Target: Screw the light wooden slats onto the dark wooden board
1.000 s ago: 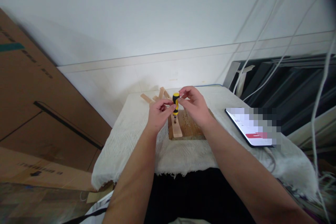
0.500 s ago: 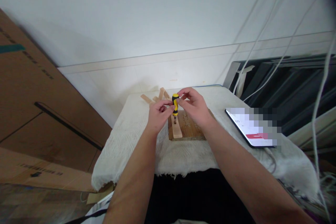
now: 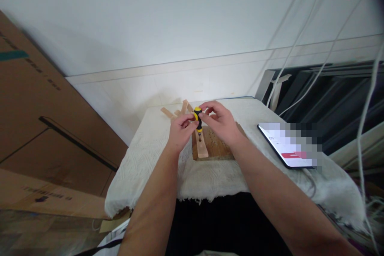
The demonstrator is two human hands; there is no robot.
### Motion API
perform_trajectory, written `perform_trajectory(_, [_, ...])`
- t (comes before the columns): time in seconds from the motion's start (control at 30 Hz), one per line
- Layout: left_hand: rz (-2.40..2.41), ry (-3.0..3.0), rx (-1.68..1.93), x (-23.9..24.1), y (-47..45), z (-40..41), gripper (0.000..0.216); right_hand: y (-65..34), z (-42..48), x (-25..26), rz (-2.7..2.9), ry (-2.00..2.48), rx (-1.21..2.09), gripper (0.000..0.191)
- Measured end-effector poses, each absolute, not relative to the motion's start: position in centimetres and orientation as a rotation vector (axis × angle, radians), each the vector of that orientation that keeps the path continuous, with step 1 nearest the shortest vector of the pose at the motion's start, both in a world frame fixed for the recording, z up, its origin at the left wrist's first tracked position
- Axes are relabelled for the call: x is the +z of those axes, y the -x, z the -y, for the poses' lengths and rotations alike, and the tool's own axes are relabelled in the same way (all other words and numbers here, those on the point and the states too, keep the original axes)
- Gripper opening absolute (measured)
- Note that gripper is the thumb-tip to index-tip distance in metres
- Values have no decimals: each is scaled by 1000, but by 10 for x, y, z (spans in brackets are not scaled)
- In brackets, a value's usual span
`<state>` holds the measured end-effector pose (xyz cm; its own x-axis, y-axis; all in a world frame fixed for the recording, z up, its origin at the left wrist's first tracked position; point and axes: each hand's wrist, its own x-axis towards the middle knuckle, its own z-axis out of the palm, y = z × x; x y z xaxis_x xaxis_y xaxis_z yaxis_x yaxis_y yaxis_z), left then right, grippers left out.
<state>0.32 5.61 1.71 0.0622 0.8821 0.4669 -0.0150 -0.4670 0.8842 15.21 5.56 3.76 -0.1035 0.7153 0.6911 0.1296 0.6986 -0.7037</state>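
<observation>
A short yellow-and-black screwdriver (image 3: 199,124) stands nearly upright, its tip down at a dark spot on a pale wooden strip (image 3: 203,150). The strip lies along the left side of a brown wooden board (image 3: 218,146) dotted with small holes. From the left, the fingers of my left hand (image 3: 181,129) are closed on the handle. My right hand (image 3: 219,121) pinches the upper handle from the other side with thumb and fingers. What the tip sits in is too small to make out.
Several pale wooden pieces (image 3: 183,108) are piled at the back of the cloth-covered table (image 3: 150,160). A phone (image 3: 285,148) with a cable lies on the right. White cords (image 3: 364,128) hang at the right, and a large cardboard box (image 3: 60,136) stands left.
The screwdriver handle has turned about its axis, showing more black, and its top leans slightly further left. My right fingers have shifted a little left with it.
</observation>
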Motion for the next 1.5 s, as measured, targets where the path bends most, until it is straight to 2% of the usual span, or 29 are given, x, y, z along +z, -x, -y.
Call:
perform_trajectory(0.6, [-906,-1614,1536,18,-4,-56,23,-150,-55,39,1650,709,517,17])
perform_trajectory(1.07, [-915,-1651,1492,16,-3,-57,17,-153,-52,41,1646,708,492,17])
perform_trajectory(1.27, [-900,-1665,1514,14,-4,-59,26,-151,-54,39,1649,708,475,17])
perform_trajectory(1.5, [-922,-1672,1488,12,-2,-60,17,-152,-56,34,1640,698,516,21])
